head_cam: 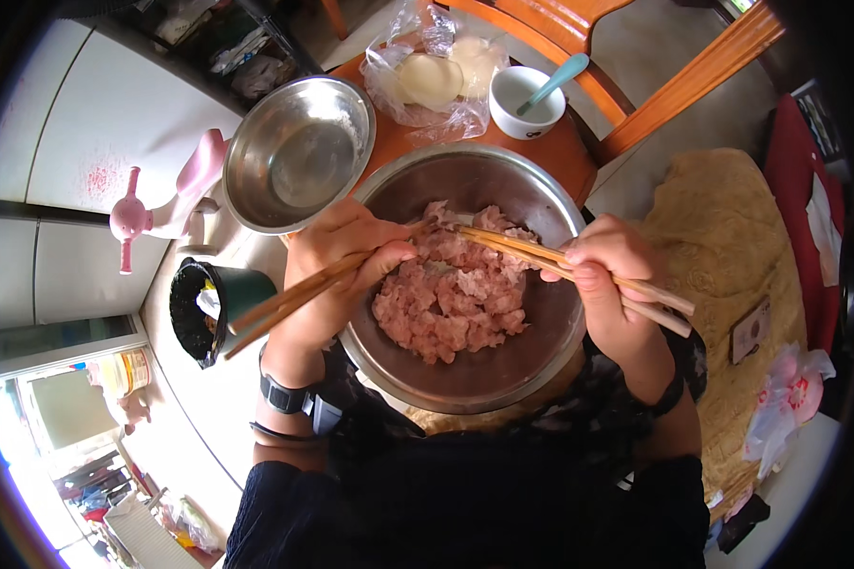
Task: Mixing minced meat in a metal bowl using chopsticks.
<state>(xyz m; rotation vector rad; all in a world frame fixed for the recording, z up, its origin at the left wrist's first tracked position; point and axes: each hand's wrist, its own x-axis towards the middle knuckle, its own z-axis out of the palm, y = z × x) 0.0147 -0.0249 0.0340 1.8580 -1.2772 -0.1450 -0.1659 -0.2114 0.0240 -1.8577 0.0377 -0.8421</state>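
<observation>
Minced meat lies in a large stainless steel bowl in front of my body. Over the bowl's left side, my left hand grips a pair of wooden chopsticks, their thick ends sticking out to the lower left. My right hand grips another pair of wooden chopsticks at the bowl's right rim. Both pairs point inward, and their tips come close together above the upper part of the meat. Whether the tips pinch any meat is too small to tell.
A second steel bowl sits at the upper left of the wooden stool or table. Beside it are round pale wrappers in a plastic bag and a white cup with a blue-green spoon. A bin and pink ride-on toy stand left.
</observation>
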